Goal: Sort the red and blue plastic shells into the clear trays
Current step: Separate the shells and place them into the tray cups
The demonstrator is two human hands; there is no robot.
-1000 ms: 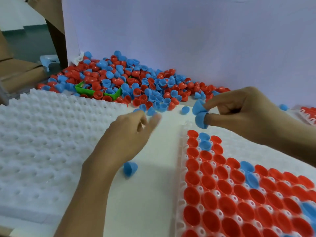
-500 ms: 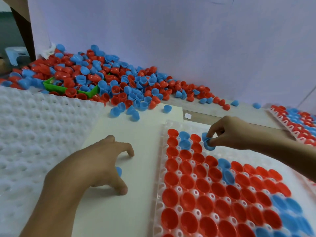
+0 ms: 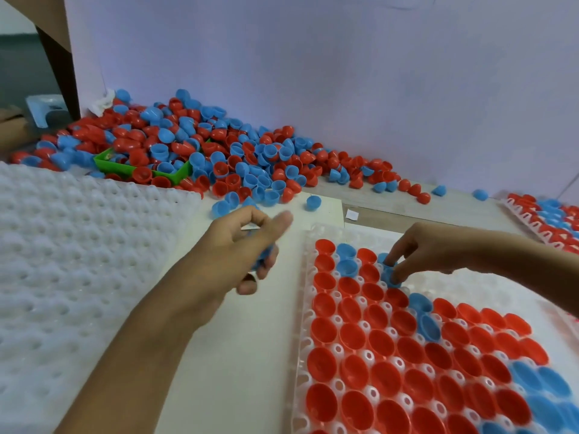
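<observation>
A clear tray (image 3: 302, 311) lies at the lower right, most of its cups filled with red shells (image 3: 354, 336) and a few blue ones. My right hand (image 3: 419, 249) reaches in from the right and pinches a blue shell (image 3: 389, 272) over a cup near the tray's far end. My left hand (image 3: 238, 258) is raised above the white board left of the tray, fingers curled round another blue shell (image 3: 264, 256) that mostly hides in the palm. A big heap of loose red and blue shells (image 3: 200, 151) lies along the back wall.
A white dimpled foam sheet (image 3: 78, 277) covers the left side. A green box (image 3: 125, 166) sits half buried in the heap. A second filled tray (image 3: 545, 217) shows at the far right edge. Single blue shells (image 3: 313, 202) lie loose on the board beyond my hands.
My left hand picked the loose blue shell off the board and lifted it. My right hand lowered its blue shell from above the tray's far edge onto the tray.
</observation>
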